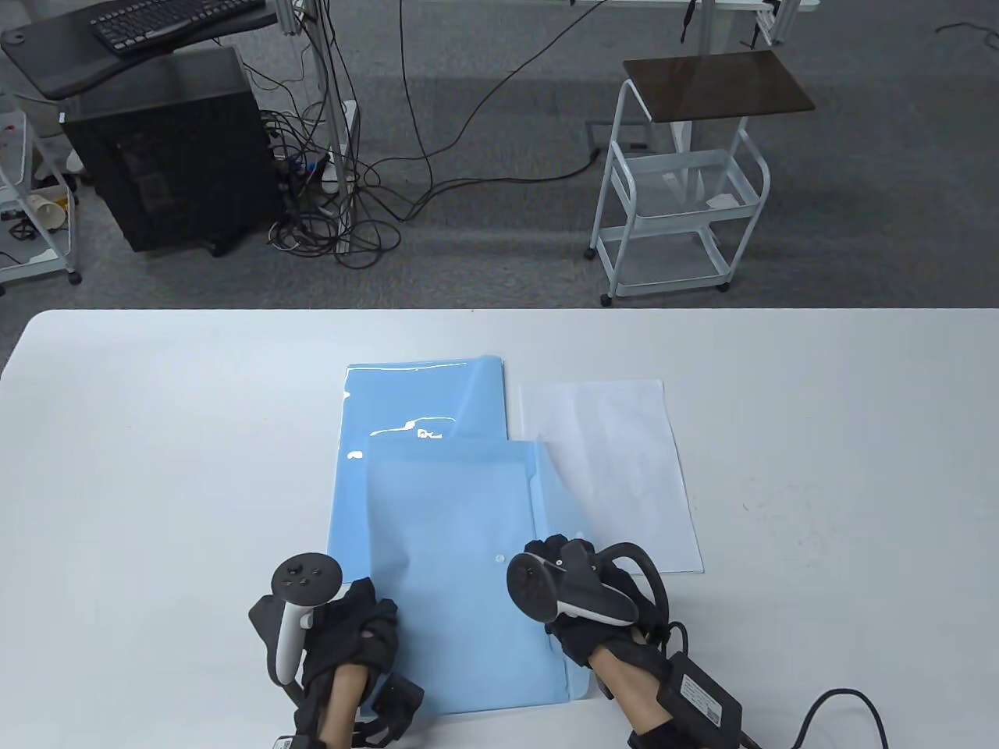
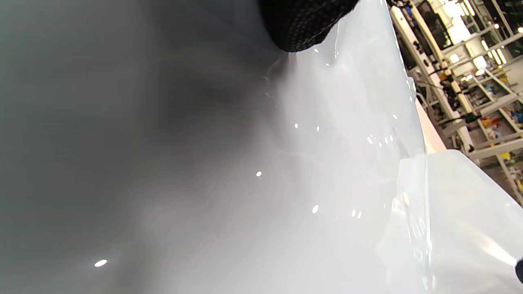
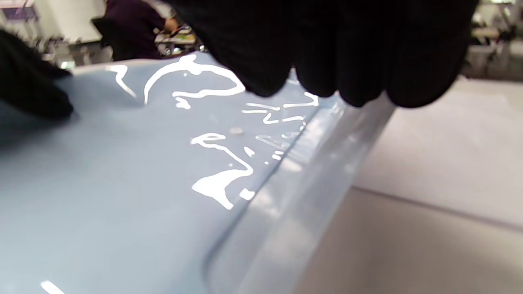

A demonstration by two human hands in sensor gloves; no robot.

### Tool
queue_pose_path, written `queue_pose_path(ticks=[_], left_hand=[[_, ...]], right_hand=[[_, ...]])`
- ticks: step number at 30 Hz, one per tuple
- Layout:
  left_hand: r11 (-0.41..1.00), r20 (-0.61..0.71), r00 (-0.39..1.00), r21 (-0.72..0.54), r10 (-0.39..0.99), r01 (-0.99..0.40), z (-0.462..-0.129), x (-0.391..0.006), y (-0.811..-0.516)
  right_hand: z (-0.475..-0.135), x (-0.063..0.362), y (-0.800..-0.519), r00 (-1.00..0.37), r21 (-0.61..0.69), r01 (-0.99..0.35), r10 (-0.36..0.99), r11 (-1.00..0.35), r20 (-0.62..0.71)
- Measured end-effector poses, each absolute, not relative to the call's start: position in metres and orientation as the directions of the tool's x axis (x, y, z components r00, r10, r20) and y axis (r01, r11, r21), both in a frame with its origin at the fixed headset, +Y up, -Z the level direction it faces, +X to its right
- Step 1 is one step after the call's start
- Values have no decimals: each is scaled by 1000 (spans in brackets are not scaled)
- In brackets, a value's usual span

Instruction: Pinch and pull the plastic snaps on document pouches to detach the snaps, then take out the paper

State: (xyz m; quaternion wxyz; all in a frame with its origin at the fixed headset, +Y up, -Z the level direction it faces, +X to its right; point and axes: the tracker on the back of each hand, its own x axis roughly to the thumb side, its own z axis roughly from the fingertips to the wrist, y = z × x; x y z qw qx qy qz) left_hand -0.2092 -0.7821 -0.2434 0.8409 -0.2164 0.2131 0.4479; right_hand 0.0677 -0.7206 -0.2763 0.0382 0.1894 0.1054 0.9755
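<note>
The near blue pouch lies flat, overlapping a second blue pouch behind it. Its white snap sits near the right side. My right hand is at the pouch's right edge; its curled fingers hold the translucent flap, which stands slightly raised. My left hand rests on the pouch's left edge, one fingertip pressing the plastic. A white paper sheet lies to the right, partly under the flap.
The white table stretches wide on both sides of the pouches. A cable and sensor box trail from my right wrist at the front edge. A white trolley and a computer tower stand on the floor beyond.
</note>
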Motion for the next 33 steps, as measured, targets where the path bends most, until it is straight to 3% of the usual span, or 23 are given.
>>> queue_pose_path(ticks=[4, 10, 15, 23, 29, 33], left_hand=[[506, -551, 509, -173, 661, -845, -243, -209, -782], [496, -553, 499, -171, 667, -851, -243, -209, -783], [471, -551, 483, -174, 681, -864, -243, -210, -783], [309, -534, 352, -172, 769, -935, -242, -207, -783], [164, -512, 222, -157, 830, -974, -240, -208, -780], [58, -506, 136, -166, 852, -984, -239, -208, -780]], right_hand=[[-280, 87, -727, -927, 288, -226, 296, -930, 228], [-288, 110, -749, -945, 353, -257, 310, -900, 102], [-294, 121, -758, -911, 359, -379, 413, -853, 21], [-293, 114, -762, -871, 343, -463, 491, -817, -6], [-297, 115, -769, -889, 323, -434, 457, -841, -5], [-300, 114, -774, -934, 279, -312, 347, -908, 84]])
